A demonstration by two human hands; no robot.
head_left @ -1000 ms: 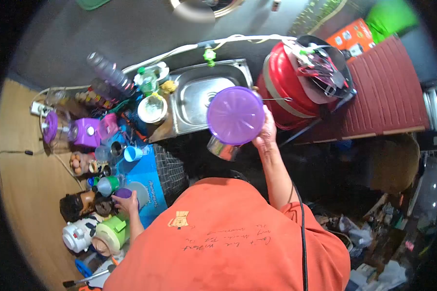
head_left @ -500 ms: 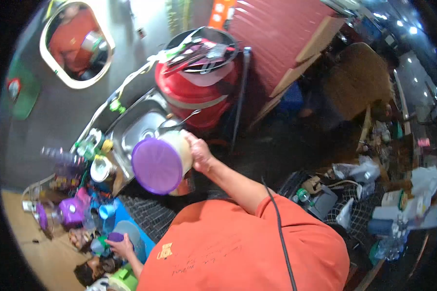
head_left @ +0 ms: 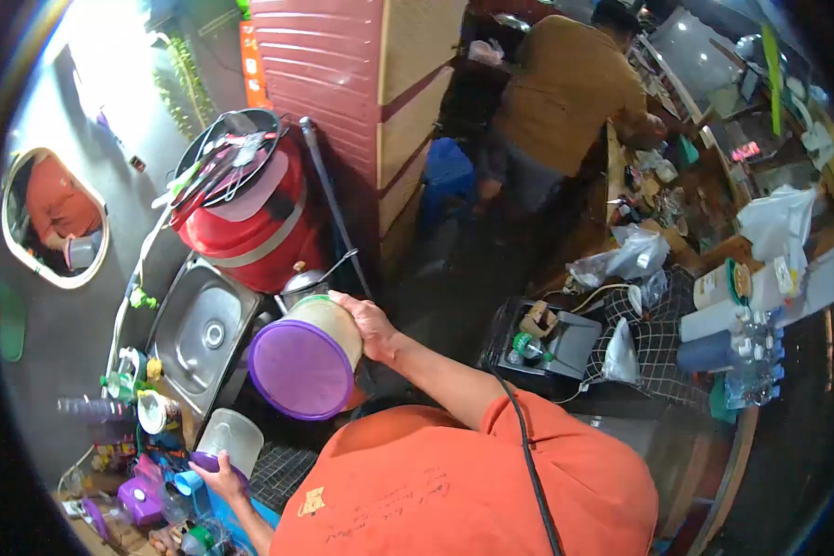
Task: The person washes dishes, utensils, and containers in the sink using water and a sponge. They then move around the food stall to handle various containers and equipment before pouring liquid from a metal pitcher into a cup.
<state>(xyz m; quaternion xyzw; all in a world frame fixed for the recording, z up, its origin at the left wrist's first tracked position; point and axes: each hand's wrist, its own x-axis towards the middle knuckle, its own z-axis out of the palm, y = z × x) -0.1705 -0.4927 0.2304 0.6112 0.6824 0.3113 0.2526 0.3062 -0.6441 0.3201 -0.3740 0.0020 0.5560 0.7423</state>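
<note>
Sink [head_left: 193, 326]: one; landmark.
Left hand [head_left: 221, 479]: just below sink, fingers curled over small purple lid [head_left: 206, 459].
Clear tub [head_left: 234, 435]: one, below sink beside small lid; cannot tell if joined.
Big tub [head_left: 326, 324]: one, right of sink, tipped sideways, big purple lid [head_left: 301, 371] facing camera. Probably stiff, lightish, slippery if wet; contents hidden. Best held around wall.
Right hand [head_left: 372, 329]: right of sink, clasping big tub's wall.
Purple lids: two.

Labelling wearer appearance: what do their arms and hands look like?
The left hand and right hand look ungloved, forearms bare. The right sleeve is short, plain orange-red; the left sleeve can't be made out. A black cable runs down the orange-red shirt beside that sleeve.
</note>
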